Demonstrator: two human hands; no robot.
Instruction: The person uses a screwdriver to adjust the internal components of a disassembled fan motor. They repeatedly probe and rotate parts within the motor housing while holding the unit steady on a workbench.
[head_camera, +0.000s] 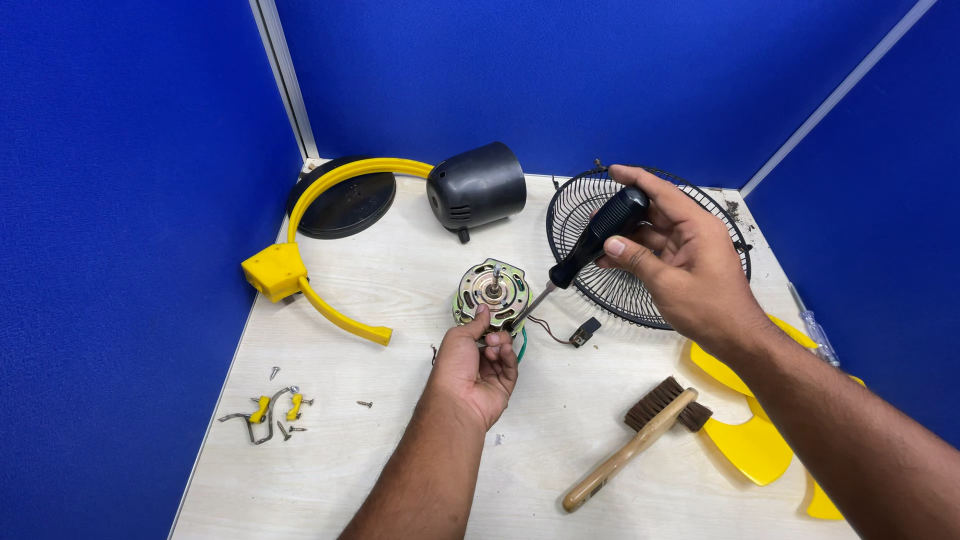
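Note:
My left hand (476, 362) grips the lower edge of a small fan motor (492, 291), which stands tilted on the light wooden table (400, 470) with its shaft towards me. My right hand (680, 255) holds a screwdriver (596, 238) by its black handle. The metal tip of the screwdriver touches the motor's right side. Thin wires run from the motor to a small black switch (585, 331) lying to its right.
A black wire fan grille (600, 285) lies behind my right hand. A black motor housing (476, 187), a yellow bracket (300, 272) and a black base disc (345, 205) lie at the back left. A wooden brush (630, 448), a yellow fan blade (755, 440) and loose screws with clips (270, 410) lie near me.

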